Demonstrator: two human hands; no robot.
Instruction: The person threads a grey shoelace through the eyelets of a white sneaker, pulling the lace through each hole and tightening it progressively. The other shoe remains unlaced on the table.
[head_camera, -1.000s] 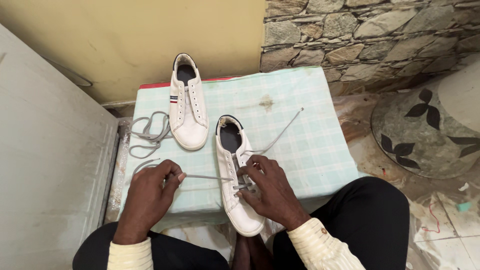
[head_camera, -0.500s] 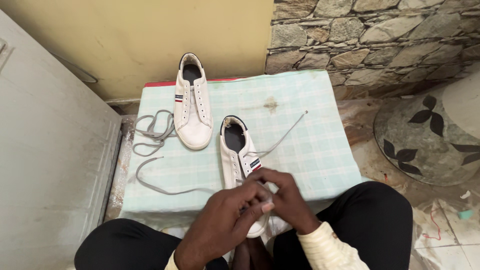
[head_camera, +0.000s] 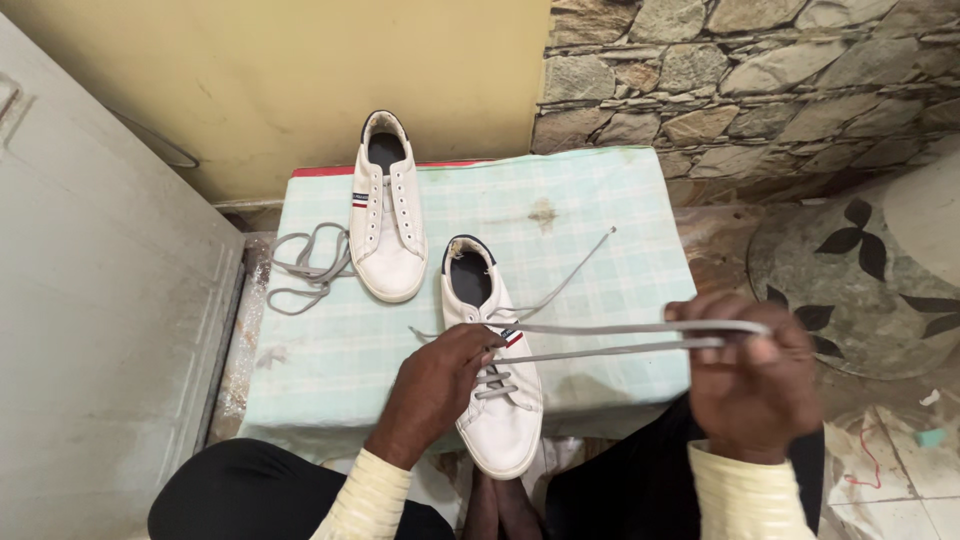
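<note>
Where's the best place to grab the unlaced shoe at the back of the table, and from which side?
Probably the heel collar of the far shoe, coming from above. It lies sole down with its mouth open upward and its heel toward the wall, so fingers could hook inside the rim. Its left side is less handy: a loose lace lies there.

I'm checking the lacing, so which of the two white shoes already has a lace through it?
The nearer white shoe, under the left hand; the farther shoe has bare eyelets.
</note>
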